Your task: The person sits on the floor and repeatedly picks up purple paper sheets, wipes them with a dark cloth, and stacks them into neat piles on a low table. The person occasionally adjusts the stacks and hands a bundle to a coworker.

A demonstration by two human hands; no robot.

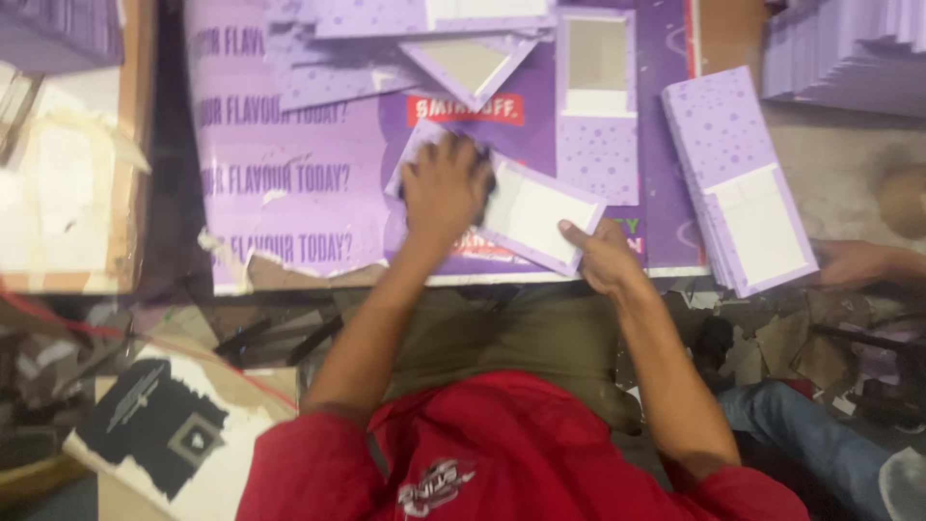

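Head view, single entry.

Item 1: our left hand (446, 190), fingers spread and pressed flat, palm down, on a purple dotted cardboard panel with a white rectangular window (526, 214). The panel lies tilted at the near edge of the desk, on top of a large purple printed poster sheet (289, 183) that covers the work surface.

Item 2: our right hand (603, 256), pinching the near right corner of the same panel between thumb and fingers; motion blur hides the fingertips.

Item 3: a tidy stack of matching purple dotted panels with white windows (743, 183), right of our hands and well apart from the held panel.

Item 4: loose purple panels (598, 106), some showing grey card backs, scattered along the far side of the poster.

Item 5: further purple stacks (849, 53), far right corner.

Item 6: another person's hand (854, 262), resting at the right, just beside the tidy stack.

Item 7: a white and black printed card sheet (159, 434), lying lower left on the floor among scraps.

Item 8: pale brown cardboard board (68, 183), far left.
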